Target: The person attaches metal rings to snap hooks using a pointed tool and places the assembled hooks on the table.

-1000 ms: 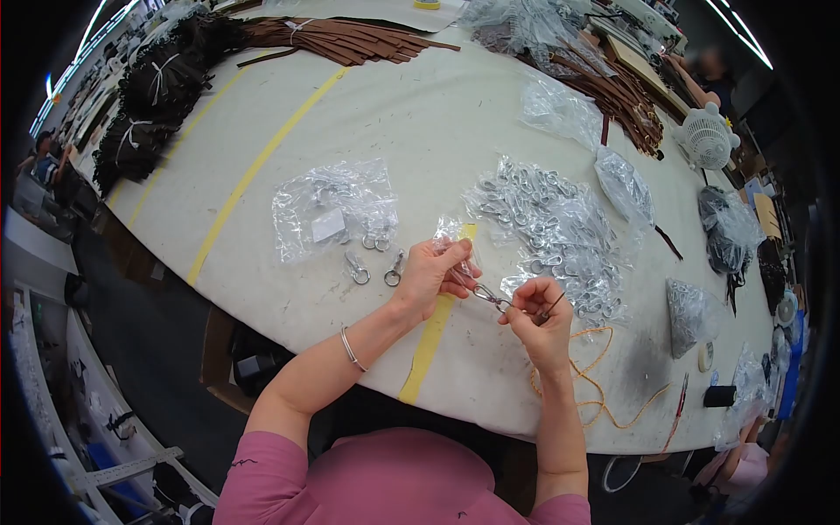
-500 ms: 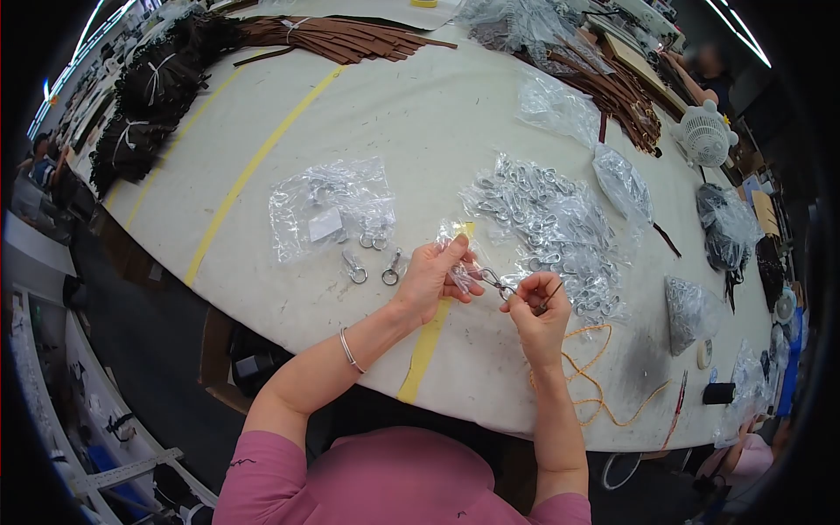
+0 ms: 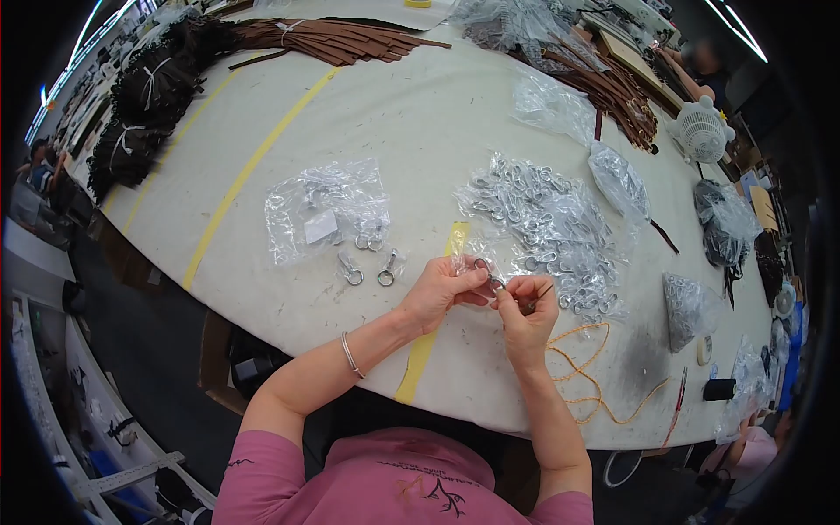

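My left hand [image 3: 444,293] and my right hand [image 3: 527,317] meet near the table's front edge. Between their fingertips is a metal clasp [image 3: 493,278], which both hands pinch. A clear plastic wrapper [image 3: 462,248] shows just behind my left fingers. Something thin and dark is tucked in my right fingers, too small to name. To the right and beyond lies a pile of wrapped metal clasps [image 3: 542,210]. Left of my hands, two clasps with rings [image 3: 386,277] lie beside a clear bag [image 3: 328,206] with a white label.
An orange cord [image 3: 582,376] curls right of my right hand. Brown straps [image 3: 341,41] and black bundles [image 3: 144,92] lie at the back left. Farther right are a filled bag [image 3: 687,306], a black spool [image 3: 719,389] and a white fan [image 3: 703,131]. A person sits at the back right.
My right hand has moved left and the two hands are now closer together. The clasp, stretched between them before, is now mostly covered by fingers. The plastic wrapper shows behind my left fingers.
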### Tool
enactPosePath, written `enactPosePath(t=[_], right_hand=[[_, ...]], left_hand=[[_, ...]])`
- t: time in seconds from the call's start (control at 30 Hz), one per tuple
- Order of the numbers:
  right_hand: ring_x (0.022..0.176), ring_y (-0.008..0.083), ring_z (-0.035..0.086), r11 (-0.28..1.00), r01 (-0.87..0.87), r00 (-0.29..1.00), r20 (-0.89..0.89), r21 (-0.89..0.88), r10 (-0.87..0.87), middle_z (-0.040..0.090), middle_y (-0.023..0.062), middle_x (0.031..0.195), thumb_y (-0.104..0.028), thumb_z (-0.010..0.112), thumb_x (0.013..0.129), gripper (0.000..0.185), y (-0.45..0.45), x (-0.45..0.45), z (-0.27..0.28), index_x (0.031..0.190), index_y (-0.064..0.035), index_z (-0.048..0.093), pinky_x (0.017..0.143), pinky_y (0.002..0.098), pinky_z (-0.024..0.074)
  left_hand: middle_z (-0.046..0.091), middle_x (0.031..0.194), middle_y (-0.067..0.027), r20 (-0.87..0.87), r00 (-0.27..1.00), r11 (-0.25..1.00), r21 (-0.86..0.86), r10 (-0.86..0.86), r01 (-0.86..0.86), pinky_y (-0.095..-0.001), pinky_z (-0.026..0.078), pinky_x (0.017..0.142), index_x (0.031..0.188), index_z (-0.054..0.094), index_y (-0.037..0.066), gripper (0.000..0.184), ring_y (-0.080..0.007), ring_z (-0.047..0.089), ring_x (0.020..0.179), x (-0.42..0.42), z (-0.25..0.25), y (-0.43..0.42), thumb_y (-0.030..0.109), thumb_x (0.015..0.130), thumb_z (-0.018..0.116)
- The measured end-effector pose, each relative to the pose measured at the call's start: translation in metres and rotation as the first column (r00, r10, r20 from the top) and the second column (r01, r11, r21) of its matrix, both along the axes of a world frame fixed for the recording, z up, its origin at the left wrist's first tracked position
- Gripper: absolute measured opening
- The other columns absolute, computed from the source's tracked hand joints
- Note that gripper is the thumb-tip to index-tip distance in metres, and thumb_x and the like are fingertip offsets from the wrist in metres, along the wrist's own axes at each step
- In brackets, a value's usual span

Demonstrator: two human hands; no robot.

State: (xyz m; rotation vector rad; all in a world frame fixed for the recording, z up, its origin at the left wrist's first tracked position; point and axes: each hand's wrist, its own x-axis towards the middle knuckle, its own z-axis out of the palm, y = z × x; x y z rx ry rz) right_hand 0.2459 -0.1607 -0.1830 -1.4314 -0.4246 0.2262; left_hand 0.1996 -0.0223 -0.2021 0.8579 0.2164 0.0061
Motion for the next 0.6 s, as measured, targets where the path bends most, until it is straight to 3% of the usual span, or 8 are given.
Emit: enactPosePath(t=[0.17, 0.27, 0.37, 0.4, 0.5, 0.6], right_hand=[[0.059, -0.0002, 0.041, 0.984, -0.066, 0.987, 0.135, -0.166, 0.089, 0.048, -0.0014, 0.073, 0.004, 0.056, 0.076, 0.015, -0.005, 0.002, -0.003, 0.084, -0.0036, 0.046, 0.05, 0.0145, 0.0316], [0.058, 0.0004, 0.043, 0.99, -0.071, 0.995, 0.059, -0.121, 0.078, 0.051, -0.0013, 0.071, 0.0, 0.057, 0.079, 0.011, -0.007, 0.007, 0.012, 0.088, -0.0005, 0.05, 0.05, 0.0154, 0.0343], [0.058, 0.0015, 0.045, 0.976, -0.176, 0.98, -0.116, -0.13, 0.161, 0.055, 0.0003, 0.071, -0.006, 0.058, 0.081, 0.011, -0.005, 0.012, 0.006, 0.088, 0.0009, 0.054, 0.051, 0.0165, 0.0371], [0.053, 0.0015, 0.045, 0.971, -0.173, 0.983, -0.091, -0.163, 0.16, 0.057, 0.0018, 0.071, -0.009, 0.06, 0.081, 0.01, -0.007, 0.011, 0.009, 0.085, -0.0001, 0.056, 0.046, 0.0155, 0.0364], [0.047, 0.0005, 0.042, 0.97, -0.236, 0.933, -0.292, -0.056, 0.211, 0.057, 0.001, 0.068, -0.01, 0.06, 0.081, 0.009, -0.011, 0.015, 0.011, 0.083, -0.0019, 0.056, 0.039, 0.0144, 0.0315], [0.043, 0.0, 0.04, 0.949, -0.281, 0.848, -0.425, 0.145, 0.316, 0.057, 0.0009, 0.066, -0.011, 0.063, 0.08, 0.01, -0.013, 0.018, 0.008, 0.082, -0.003, 0.056, 0.035, 0.0141, 0.0271]], left_hand=[[0.061, 0.083, -0.0078, -0.039, 0.999, 1.0, -0.011, -0.007, 0.007, -0.0231, 0.052, 0.057, 0.094, 0.055, 0.002, 0.016, -0.0126, 0.061, 0.069, -0.001, 0.006, -0.001, 0.017, 0.088, 0.052], [0.06, 0.081, -0.0071, -0.078, 0.989, 0.988, 0.076, -0.128, 0.133, -0.0225, 0.051, 0.053, 0.093, 0.054, 0.001, 0.016, -0.0117, 0.061, 0.066, -0.004, 0.013, 0.004, 0.016, 0.089, 0.05], [0.058, 0.079, -0.0061, 0.02, 0.974, 0.912, 0.354, -0.226, 0.205, -0.0228, 0.05, 0.05, 0.093, 0.052, 0.001, 0.016, -0.0125, 0.062, 0.064, -0.004, 0.012, 0.0, 0.016, 0.09, 0.048], [0.058, 0.08, -0.0064, 0.002, 0.978, 0.908, 0.37, -0.21, 0.195, -0.022, 0.049, 0.048, 0.092, 0.05, 0.001, 0.015, -0.012, 0.061, 0.062, -0.005, 0.013, -0.001, 0.016, 0.089, 0.049], [0.058, 0.076, -0.006, -0.01, 0.99, 0.959, 0.246, -0.141, 0.139, -0.021, 0.048, 0.048, 0.092, 0.05, 0.001, 0.015, -0.0118, 0.061, 0.06, -0.008, 0.017, 0.0, 0.015, 0.089, 0.051], [0.058, 0.072, -0.0053, -0.064, 0.977, 0.975, 0.075, -0.203, 0.208, -0.0197, 0.047, 0.046, 0.091, 0.052, 0.001, 0.015, -0.0118, 0.061, 0.058, -0.006, 0.012, 0.004, 0.016, 0.088, 0.053]])
